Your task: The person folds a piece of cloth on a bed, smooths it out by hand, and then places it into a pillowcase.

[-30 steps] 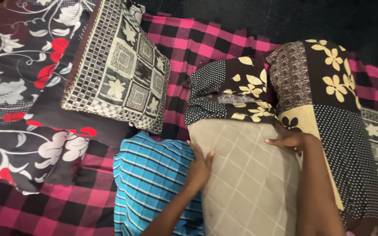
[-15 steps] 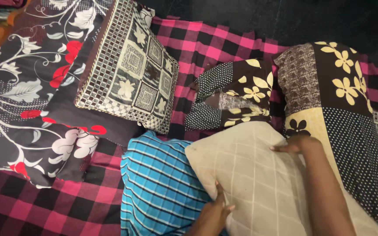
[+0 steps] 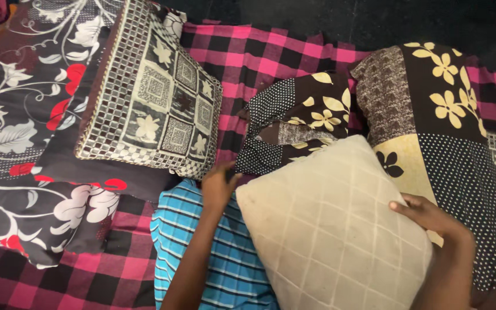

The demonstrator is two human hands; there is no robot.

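Bare left forearm (image 3: 193,258), bare right forearm (image 3: 449,270), no sleeves

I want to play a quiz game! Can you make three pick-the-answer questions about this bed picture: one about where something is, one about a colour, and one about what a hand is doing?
1. Where is the beige pillow?
A. right of the blue striped cloth
B. on the floor
C. under the square-patterned cushion

2. What colours is the checked sheet?
A. green and white
B. pink and black
C. plain yellow

3. What is the right hand doing?
A. resting on the beige pillow
B. holding a cup
C. hidden

Answers: A, it lies beside the stripes; B, pink and black squares show; A, fingers lie on its edge.
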